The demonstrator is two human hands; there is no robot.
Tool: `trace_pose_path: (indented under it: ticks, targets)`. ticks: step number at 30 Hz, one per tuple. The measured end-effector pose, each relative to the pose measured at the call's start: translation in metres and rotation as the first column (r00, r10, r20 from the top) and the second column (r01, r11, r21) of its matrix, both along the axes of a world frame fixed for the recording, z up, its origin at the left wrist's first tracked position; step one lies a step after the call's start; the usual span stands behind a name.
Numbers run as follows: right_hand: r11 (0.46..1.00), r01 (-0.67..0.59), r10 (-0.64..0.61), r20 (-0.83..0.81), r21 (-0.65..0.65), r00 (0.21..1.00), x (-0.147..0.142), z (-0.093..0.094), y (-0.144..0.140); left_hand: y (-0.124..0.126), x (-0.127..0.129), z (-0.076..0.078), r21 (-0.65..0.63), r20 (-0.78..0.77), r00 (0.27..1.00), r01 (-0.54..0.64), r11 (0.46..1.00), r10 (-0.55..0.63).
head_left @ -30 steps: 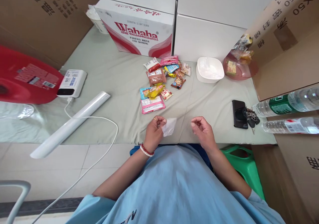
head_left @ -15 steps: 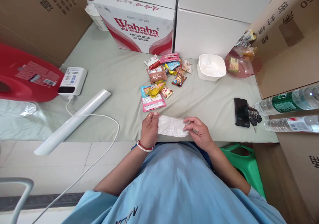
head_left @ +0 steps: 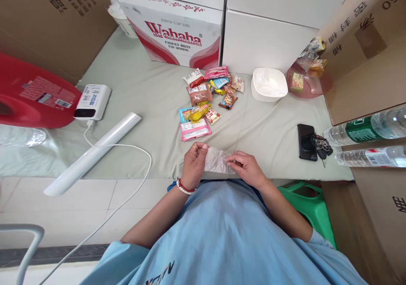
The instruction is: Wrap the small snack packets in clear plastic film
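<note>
Between my hands is a crinkled, whitish folded plastic bag (head_left: 217, 160), held over the front edge of the cloth-covered table. My left hand (head_left: 196, 162) pinches its left end between thumb and fingers. At its right end, the thumb and fingertips of my right hand (head_left: 246, 166) are closed on the plastic. Just beyond lies a pile of small snack packets, with a pink and white packet (head_left: 195, 129) nearest my left hand. Close by are a yellow packet (head_left: 199, 113) and a brown packet (head_left: 199, 94).
A white plastic bowl (head_left: 269, 85) and a reddish bowl (head_left: 304, 88) with packets stand back right. A phone (head_left: 306, 142), keys (head_left: 323, 146) and water bottles (head_left: 361, 130) lie right. On the left are a white roll (head_left: 95, 152), a power bank (head_left: 93, 102) and its cable (head_left: 139, 150).
My hands have come closer together, and the bag between them looks shorter and more crumpled. My right hand has moved left and its fingers have closed in on the plastic.
</note>
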State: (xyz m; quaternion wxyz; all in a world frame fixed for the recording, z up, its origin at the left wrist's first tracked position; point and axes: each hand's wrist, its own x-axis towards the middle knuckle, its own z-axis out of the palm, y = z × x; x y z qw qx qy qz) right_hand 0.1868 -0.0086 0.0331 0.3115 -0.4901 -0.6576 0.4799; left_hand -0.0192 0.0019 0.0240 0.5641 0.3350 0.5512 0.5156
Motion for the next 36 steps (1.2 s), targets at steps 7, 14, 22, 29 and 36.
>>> trace_pose_path:
  ticks: [7, 14, 22, 29, 36]
  targets:
    - [0.989, 0.036, -0.031, -0.035, 0.143, 0.999, 0.021, 0.01, 0.001, 0.004, -0.014, 0.0, -0.206, 0.173, 0.982, 0.118, 0.971, -0.082]
    - [0.998, 0.048, -0.042, -0.154, 0.035, 0.987, 0.04, 0.013, -0.01, 0.007, -0.022, 0.0, -0.197, 0.215, 0.97, 0.155, 0.968, -0.111]
    - [0.993, 0.051, -0.029, -0.191, 0.109, 0.981, 0.044, 0.022, -0.011, 0.002, -0.011, 0.005, -0.349, 0.199, 0.908, 0.417, 0.839, -0.368]
    - [0.994, 0.11, -0.102, -0.379, 0.0, 0.92, 0.048, 0.019, -0.014, -0.008, 0.002, 0.007, -0.371, 0.37, 0.838, 0.529, 0.764, -0.401]
    - [0.971, 0.228, -0.232, -0.524, -0.073, 0.82, 0.059, 0.011, -0.01, 0.0, -0.005, 0.007, -0.3, 0.38, 0.83, 0.529, 0.794, -0.409]
